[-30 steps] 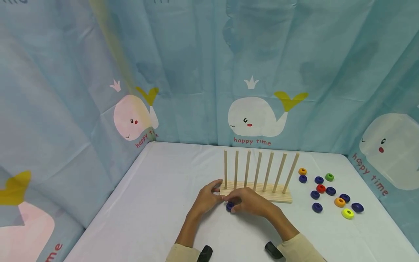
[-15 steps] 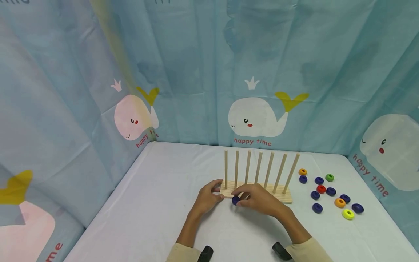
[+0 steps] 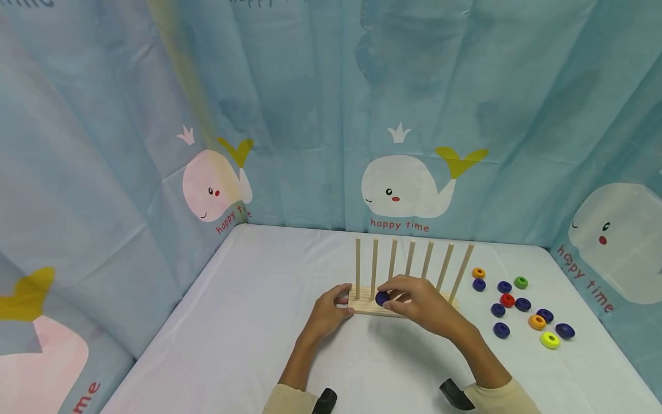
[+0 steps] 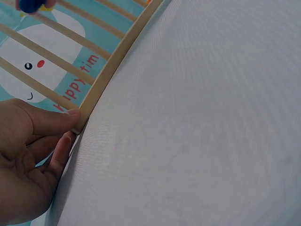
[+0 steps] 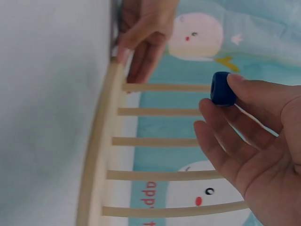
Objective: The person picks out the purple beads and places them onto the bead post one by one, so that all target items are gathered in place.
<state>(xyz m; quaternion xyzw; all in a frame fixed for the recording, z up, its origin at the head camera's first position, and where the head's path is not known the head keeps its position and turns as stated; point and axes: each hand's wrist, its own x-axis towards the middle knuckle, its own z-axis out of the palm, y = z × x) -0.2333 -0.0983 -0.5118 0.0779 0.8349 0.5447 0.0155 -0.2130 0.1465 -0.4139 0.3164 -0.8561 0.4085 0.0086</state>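
A wooden peg rack [image 3: 365, 307] with a row of several upright pegs stands on the table. My left hand [image 3: 330, 312] grips the left end of its base, thumb in front and fingers behind. In the left wrist view the left hand [image 4: 33, 155] pinches the base's corner. My right hand [image 3: 426, 305] pinches a dark blue bead [image 3: 382, 298] between thumb and fingertips, in front of the pegs. The right wrist view has this blue bead [image 5: 223, 89] raised off the table, its hole facing sideways, with no peg through it. All visible pegs are bare.
Loose beads lie right of the rack: several blue ones [image 3: 501, 330], orange ones [image 3: 537, 321], a red [image 3: 507, 300], a green [image 3: 520, 282] and a yellow [image 3: 550, 339]. White cloth [image 3: 248, 322] covers the table; a whale-printed curtain [image 3: 300, 115] surrounds its back and sides.
The right hand has lifted the blue bead from the tabletop in front of the rack and carried it up and to the right. The left hand keeps its grip on the rack.
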